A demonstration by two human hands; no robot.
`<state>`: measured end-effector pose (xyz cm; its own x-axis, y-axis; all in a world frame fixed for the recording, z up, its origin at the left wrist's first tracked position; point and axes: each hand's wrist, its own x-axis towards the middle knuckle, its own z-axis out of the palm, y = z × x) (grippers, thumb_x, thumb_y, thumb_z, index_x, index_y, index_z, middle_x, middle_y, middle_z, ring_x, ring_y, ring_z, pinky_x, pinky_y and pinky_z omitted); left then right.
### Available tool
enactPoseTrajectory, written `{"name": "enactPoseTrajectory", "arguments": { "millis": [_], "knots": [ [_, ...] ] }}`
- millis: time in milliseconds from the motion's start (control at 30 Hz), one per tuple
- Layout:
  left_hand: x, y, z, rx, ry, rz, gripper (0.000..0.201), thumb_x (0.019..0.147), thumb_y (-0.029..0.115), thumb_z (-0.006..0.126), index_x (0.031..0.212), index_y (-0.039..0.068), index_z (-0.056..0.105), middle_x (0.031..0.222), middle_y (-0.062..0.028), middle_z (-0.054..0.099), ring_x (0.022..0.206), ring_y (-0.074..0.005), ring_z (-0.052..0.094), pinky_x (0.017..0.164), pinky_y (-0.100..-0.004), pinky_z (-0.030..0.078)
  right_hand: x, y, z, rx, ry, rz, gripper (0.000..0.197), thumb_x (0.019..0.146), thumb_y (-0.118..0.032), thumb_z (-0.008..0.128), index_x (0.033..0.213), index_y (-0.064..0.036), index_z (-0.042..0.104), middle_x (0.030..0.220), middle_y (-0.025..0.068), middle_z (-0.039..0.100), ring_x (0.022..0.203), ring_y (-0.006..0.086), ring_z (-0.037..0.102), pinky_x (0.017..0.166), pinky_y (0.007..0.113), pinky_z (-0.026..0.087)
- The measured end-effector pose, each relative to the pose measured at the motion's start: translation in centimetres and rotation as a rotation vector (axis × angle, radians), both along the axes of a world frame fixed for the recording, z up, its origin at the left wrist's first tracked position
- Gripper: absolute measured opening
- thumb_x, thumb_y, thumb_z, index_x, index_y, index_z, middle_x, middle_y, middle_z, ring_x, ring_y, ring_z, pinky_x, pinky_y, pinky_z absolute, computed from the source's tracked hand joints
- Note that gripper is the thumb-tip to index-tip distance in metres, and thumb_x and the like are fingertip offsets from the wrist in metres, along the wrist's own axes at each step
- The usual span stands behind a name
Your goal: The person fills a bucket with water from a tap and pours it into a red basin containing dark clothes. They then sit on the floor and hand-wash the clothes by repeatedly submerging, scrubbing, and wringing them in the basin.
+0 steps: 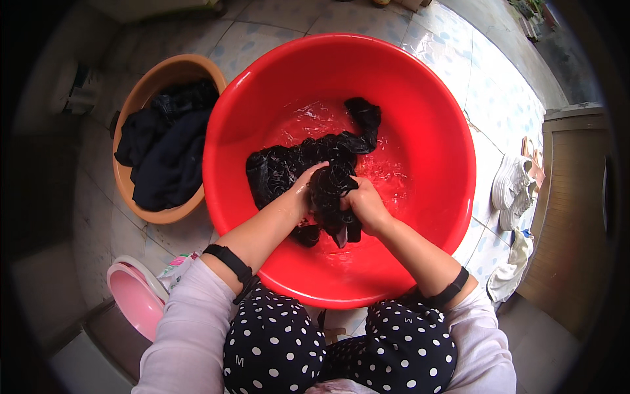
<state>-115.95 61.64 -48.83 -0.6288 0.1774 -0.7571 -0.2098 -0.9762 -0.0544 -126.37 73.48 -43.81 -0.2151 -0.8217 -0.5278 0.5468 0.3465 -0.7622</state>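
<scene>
Grips [303,190] [367,205], two, clutch one black cloth bundle [330,187] inside one red basin [423,125].

White shoes [509,185], pink basin [133,301], tiled floor [502,98], brown panel [571,197]

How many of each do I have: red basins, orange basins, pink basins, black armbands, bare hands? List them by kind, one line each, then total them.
Red basin: 1
Orange basin: 1
Pink basin: 1
Black armbands: 2
Bare hands: 2
Total: 7
</scene>
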Motion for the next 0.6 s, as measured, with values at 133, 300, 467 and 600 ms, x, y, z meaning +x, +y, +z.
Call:
{"name": "enactPoseTrajectory", "arguments": {
  "millis": [133,300,467,600],
  "knots": [
    [1.9,0.0,1.5,-0.175,-0.087,-0.065,0.024,0.091,0.016,0.050,0.100,-0.001,0.064,0.086,-0.0132,0.069,0.080,-0.0251,0.069,0.076,-0.0392,0.058,-3.8,0.4,-0.7,0.128,-0.274,0.359,0.014,0.072,-0.002,0.054,0.083,-0.0020,0.062,0.082,0.0038,0.063,0.074,0.0140,0.056,0.068,0.028,0.045],
    [3.1,2.2,3.9,-0.912,0.144,-0.283,0.031,0.075,0.000,0.061,0.106,-0.003,0.062,0.095,-0.0080,0.067,0.085,-0.0178,0.065,0.076,-0.0317,0.053,-8.4,0.0,-2.7,0.516,0.241,0.120,0.035,0.087,-0.036,0.052,0.105,-0.0083,0.062,0.103,0.0084,0.066,0.100,0.0200,0.060,0.085,0.040,0.047],
    [3.9,6.7,6.1,-1.284,0.620,-0.832,0.035,0.073,0.007,0.062,0.106,-0.006,0.057,0.095,-0.0163,0.066,0.088,-0.0273,0.064,0.081,-0.0370,0.051,-4.7,-1.2,-5.0,0.514,-0.469,0.116,0.048,0.089,-0.047,0.057,0.116,-0.0068,0.063,0.101,0.0124,0.068,0.094,0.0258,0.065,0.085,0.044,0.052],
    [4.9,8.1,7.1,-1.248,0.970,-0.993,0.041,0.071,0.014,0.064,0.107,-0.005,0.058,0.105,-0.0209,0.058,0.102,-0.0390,0.058,0.088,-0.0431,0.047,-2.6,-2.5,-3.2,0.541,-0.288,0.146,0.030,0.079,-0.015,0.067,0.104,-0.0002,0.063,0.088,0.0134,0.069,0.073,0.0219,0.069,0.065,0.035,0.058]
  ]
}}
